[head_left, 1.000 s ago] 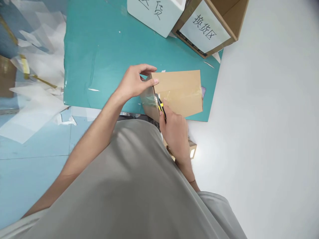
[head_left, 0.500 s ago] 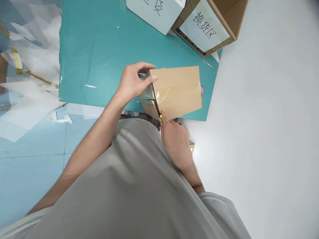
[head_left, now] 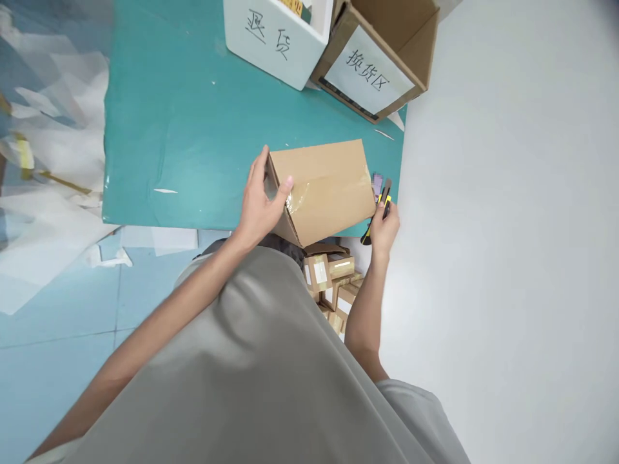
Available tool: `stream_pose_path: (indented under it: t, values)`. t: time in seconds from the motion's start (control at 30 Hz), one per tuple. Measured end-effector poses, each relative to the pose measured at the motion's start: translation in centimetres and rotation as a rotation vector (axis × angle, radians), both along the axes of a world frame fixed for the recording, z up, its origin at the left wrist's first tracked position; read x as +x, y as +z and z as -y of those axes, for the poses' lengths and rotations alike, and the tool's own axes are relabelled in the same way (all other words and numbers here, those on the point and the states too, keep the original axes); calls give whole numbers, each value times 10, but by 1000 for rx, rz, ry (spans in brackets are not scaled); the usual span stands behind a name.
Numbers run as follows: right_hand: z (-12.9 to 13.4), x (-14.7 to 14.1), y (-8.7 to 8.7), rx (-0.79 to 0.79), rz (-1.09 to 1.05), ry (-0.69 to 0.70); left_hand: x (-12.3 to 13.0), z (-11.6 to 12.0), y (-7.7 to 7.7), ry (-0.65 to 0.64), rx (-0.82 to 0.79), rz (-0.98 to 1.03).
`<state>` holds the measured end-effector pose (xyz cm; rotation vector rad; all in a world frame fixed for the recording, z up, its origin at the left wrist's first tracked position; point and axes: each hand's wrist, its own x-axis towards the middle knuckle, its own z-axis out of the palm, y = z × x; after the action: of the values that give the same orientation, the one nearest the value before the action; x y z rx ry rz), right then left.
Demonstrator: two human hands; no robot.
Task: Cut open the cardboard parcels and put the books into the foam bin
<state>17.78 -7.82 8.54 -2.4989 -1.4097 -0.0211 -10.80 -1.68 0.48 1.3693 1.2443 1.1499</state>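
Note:
A brown cardboard box (head_left: 329, 183) with clear tape across its top lies at the near edge of the green table (head_left: 193, 116). My left hand (head_left: 261, 200) grips the box's left end, thumb on top and fingers along the side. Off the box's right end, my right hand (head_left: 385, 225) holds a black and yellow utility knife (head_left: 385, 191) between thumb and fingers, its tip pointing away from me. A small purple item (head_left: 377, 183) lies on the table beside the knife, partly hidden.
A white bin (head_left: 275, 45) and an open cardboard carton (head_left: 377, 71), both with handwritten Chinese labels, stand at the back right. Several small boxes (head_left: 333, 277) are piled below the table's near edge. White sheets and scraps (head_left: 53, 187) lie at the left. A white wall-like surface (head_left: 507, 225) borders the right.
My right hand has moved the knife from the box's near left edge to beyond its right end. My left hand still grips the box. The camera view has shifted.

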Motion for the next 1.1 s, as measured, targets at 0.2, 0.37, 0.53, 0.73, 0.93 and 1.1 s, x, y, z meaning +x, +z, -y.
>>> stream_pose_path:
  t: [0.2,0.37,0.53,0.73,0.93,1.1]
  values:
    - [36,-56,-22,24,-167,-109,-19,-28,-6,-16,22,-101]
    - [51,-115,-28,44,-400,-56,-79,-56,8,-151,11,-225]
    - [57,-124,-22,-23,-511,-31,-84,-43,58,-208,133,-488]
    - [62,-110,1,-82,-475,-6,-1,-22,88,-512,329,-613]
    - [42,-107,29,-163,-460,78,33,-7,66,-610,385,-695]
    - [23,-103,40,-277,-456,130,31,-5,64,-600,401,-702]
